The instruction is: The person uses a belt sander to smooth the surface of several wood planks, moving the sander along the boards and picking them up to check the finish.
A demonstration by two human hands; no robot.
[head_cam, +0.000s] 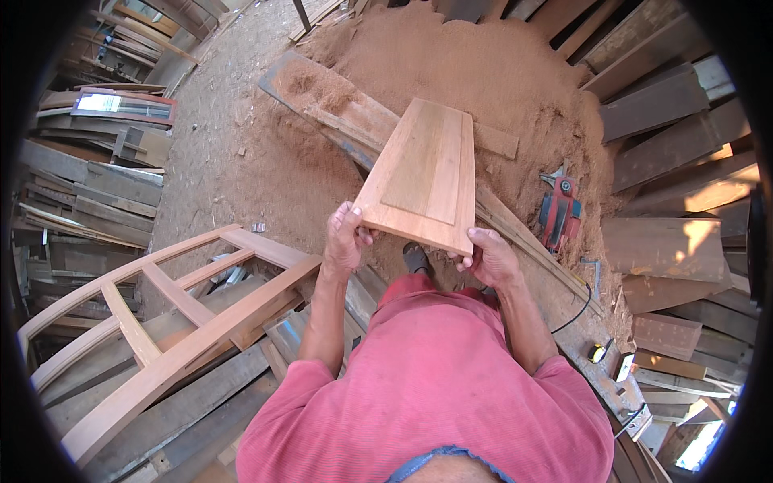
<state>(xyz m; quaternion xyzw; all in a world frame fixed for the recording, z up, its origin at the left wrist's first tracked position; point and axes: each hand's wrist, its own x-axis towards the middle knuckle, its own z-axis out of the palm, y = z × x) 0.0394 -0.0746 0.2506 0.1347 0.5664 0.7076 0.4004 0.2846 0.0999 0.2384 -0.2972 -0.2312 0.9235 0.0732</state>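
Note:
A raised wooden door panel [423,175] with bevelled margins is held out in front of me, its near end toward my body. My left hand [347,235] grips the near left corner, thumb on top. At the near right corner my right hand [488,256] pinches the panel the same way. The far part of the panel lies over a sawdust-covered plank bench [338,108]; whether it touches the bench I cannot tell.
A wooden door frame [199,326] with open bays lies on stacked boards at my left. To the right, a red electric planer [560,214] stands by the sawdust heap [483,54]. A tape measure [596,352] sits on the bench. Boards [664,247] lean along the right.

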